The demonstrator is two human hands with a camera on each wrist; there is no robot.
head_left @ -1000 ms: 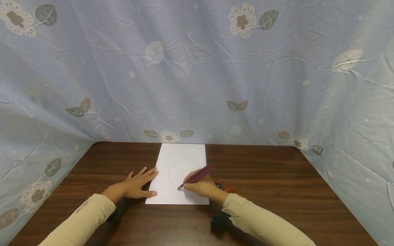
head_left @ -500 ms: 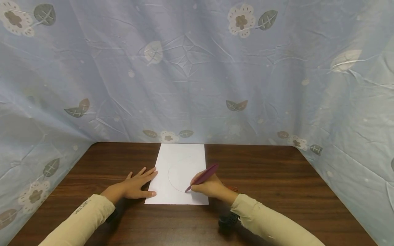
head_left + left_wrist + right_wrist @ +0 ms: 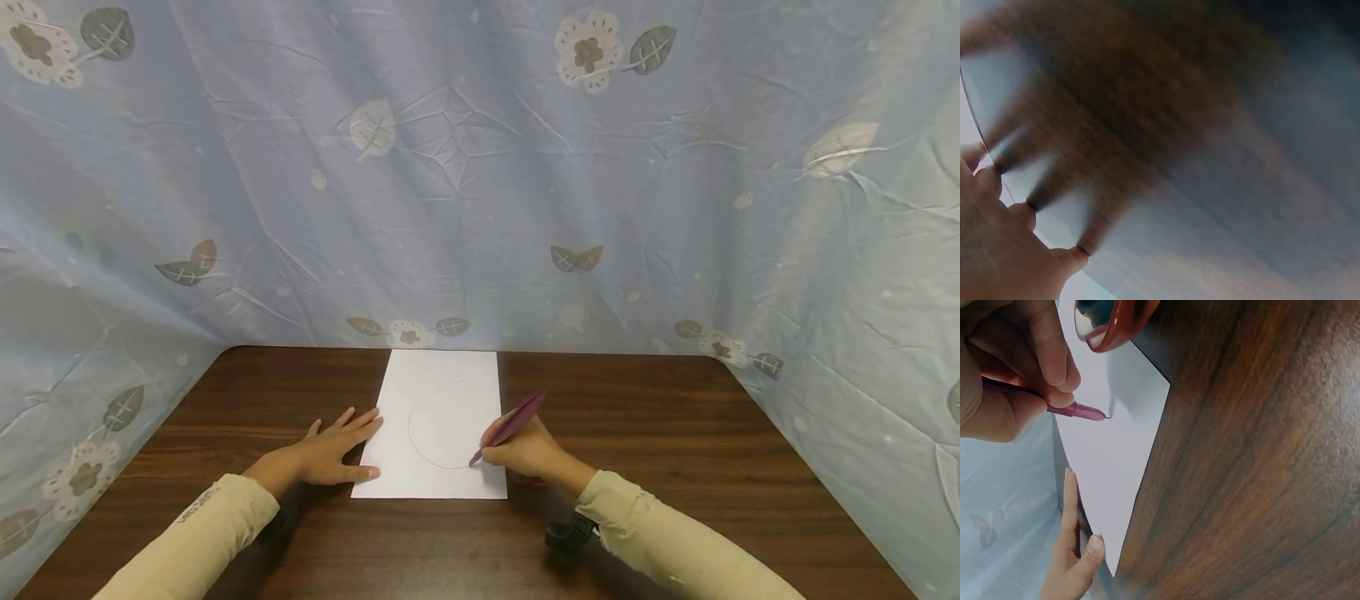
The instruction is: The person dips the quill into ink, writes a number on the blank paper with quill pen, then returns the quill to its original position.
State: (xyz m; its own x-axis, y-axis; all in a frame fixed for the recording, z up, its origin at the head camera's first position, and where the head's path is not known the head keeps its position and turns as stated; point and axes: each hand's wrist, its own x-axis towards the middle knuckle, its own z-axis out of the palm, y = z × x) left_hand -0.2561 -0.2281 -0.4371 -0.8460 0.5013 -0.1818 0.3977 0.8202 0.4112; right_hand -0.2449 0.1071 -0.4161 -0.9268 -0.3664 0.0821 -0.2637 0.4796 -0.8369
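A white sheet of paper [image 3: 442, 367] lies on the dark wooden table. My left hand [image 3: 326, 457] rests flat with fingers spread, its fingertips and thumb on the sheet's left edge. Between thumb and fingers my right hand [image 3: 525, 448] pinches a maroon pen [image 3: 524, 414] with a wide feather-shaped upper end. The pen's tip touches the lower right of the paper, at the end of a thin curved line [image 3: 409, 429] like an unclosed circle. In the right wrist view the pen's pointed end [image 3: 1088, 412] meets the paper. The left wrist view shows the left hand [image 3: 1004, 244] at its lower left.
A shiny orange-red rounded object [image 3: 1125, 325] shows at the top of the right wrist view. Below the right forearm is a black device [image 3: 570, 533]. The brown table [image 3: 637, 417] extends to both sides, backed by a pale blue floral curtain [image 3: 480, 208].
The right hand and pen have moved to the right along the lower part of the sheet. The curved line has grown longer behind the tip. The left hand stays in place.
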